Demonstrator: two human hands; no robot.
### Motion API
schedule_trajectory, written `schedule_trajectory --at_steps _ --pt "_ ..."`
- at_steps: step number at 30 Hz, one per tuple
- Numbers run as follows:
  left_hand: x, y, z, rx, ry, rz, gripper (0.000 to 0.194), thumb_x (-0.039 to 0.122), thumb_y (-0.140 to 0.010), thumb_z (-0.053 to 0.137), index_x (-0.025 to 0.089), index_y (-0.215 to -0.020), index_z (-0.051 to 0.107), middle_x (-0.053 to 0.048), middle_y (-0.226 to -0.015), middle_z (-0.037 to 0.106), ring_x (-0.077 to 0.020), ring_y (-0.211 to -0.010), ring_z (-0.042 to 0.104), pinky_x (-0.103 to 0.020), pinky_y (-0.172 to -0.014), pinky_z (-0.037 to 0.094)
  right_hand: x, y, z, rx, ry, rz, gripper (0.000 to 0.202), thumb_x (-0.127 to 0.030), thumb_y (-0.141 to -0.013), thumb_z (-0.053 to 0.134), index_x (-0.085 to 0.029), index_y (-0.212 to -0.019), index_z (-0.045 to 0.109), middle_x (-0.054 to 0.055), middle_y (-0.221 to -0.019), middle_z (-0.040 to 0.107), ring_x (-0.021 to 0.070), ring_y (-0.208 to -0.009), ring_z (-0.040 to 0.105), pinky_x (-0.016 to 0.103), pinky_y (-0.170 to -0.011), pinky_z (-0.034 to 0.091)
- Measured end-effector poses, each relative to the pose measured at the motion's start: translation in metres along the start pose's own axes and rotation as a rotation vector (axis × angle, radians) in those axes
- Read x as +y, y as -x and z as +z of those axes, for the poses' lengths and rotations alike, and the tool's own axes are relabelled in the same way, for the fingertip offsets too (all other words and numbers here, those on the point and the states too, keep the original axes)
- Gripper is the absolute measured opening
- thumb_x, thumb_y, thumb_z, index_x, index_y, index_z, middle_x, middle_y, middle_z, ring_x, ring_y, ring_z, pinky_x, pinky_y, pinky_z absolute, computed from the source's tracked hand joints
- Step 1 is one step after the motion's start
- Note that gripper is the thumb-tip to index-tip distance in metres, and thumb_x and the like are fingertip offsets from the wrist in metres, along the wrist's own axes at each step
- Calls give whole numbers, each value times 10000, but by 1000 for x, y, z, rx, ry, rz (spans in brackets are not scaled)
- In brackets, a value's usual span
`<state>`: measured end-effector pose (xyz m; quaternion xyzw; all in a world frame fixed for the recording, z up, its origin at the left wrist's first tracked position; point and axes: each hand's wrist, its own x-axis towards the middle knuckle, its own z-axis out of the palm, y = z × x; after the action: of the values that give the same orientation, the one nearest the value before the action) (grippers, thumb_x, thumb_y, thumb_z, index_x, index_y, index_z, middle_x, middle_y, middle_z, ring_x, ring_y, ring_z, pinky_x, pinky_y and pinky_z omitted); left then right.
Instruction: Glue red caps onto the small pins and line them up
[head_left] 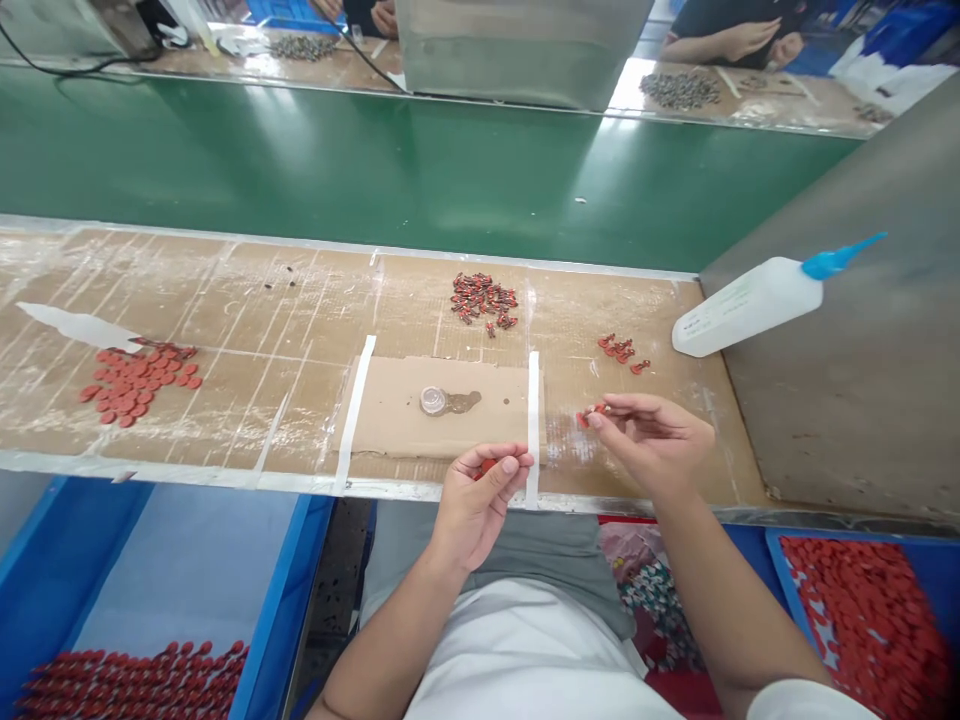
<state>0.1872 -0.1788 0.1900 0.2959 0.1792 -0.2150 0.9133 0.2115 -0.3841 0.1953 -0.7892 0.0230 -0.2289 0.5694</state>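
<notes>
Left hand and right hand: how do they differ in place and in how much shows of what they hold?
The left hand is by the front edge of the cardboard sheet, while the right hand is off to the sheet's right. The left hand mostly hides its red piece; the right hand pinches a red-ended part that sticks out in plain view. Both are bare and hold something red.
</notes>
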Motion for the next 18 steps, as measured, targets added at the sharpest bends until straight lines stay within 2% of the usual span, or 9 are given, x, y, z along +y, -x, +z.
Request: schedule_trajectory --at_steps 3,8,13,18 --pt "1 -4 -4 46 3 -5 124 129 -709 798 158 -819 746 -38 -910 764 -91 -826 719 -127 -789 562 33 -11 -29 116 365 -59 267 -339 -738 773 -207 -965 724 51 -805 751 174 -672 700 308 -644 593" --pt "2 -9 -4 76 0 -18 154 124 -685 812 143 -822 745 -49 -908 762 -104 -827 722 -134 -779 571 78 -31 -71 135 726 -28 317 -438 -808 668 -205 -1018 713 55 -876 761 172 -705 710 307 -701 586" --pt "-1 -9 -4 80 -11 -25 162 122 -690 806 138 -838 743 -58 -917 759 -108 -824 721 -148 -782 577 93 -38 -79 140 859 -17 326 -439 -829 638 -187 -1021 714 72 -913 767 199 -799 729 317 -764 574" --pt "-1 -10 -5 79 -10 -18 136 125 -714 788 141 -842 745 -58 -932 759 -108 -842 720 -147 -803 571 98 -40 -78 164 945 -30 311 -442 -826 648 -209 -1017 724 50 -887 770 200 -768 726 306 -737 556"
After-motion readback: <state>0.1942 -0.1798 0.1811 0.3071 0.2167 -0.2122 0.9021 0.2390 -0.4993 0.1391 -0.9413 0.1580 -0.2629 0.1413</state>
